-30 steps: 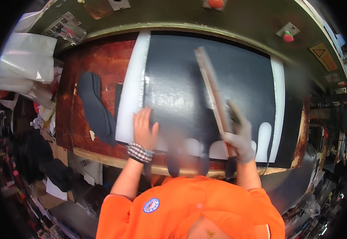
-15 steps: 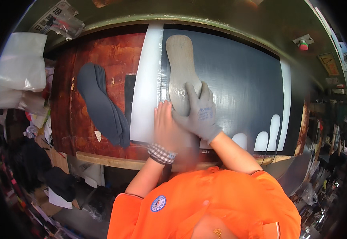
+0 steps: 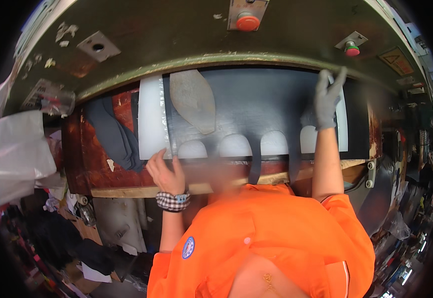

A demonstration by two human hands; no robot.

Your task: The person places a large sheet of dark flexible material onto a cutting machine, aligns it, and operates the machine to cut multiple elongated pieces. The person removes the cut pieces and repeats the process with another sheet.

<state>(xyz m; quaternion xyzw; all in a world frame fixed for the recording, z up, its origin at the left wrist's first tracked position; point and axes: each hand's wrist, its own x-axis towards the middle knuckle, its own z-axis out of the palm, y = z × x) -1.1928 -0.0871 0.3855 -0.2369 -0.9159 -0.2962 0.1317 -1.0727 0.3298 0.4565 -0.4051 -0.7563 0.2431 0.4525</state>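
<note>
My bare left hand, with a checked band at the wrist, has its fingers apart at the near edge of a white board. Over on the right, my grey-gloved right hand spreads its fingers by the right end of a dark sheet. On that sheet, toward the left, lies a grey-brown sole-shaped piece, its far end hidden beneath the green machine front. Neither hand touches it. Several rounded cut-outs along the sheet's near edge show white board underneath.
A stack of dark sole-shaped pieces sits on the reddish-brown table. The green machine spans the far side, carrying a red button and a smaller red-and-green button. Clear plastic sheeting hangs at left.
My hands have left the sole-shaped piece and moved apart, the left to the near edge, the right to the far right. Board, sheet and piece now reach farther under the machine. The view has shifted.
</note>
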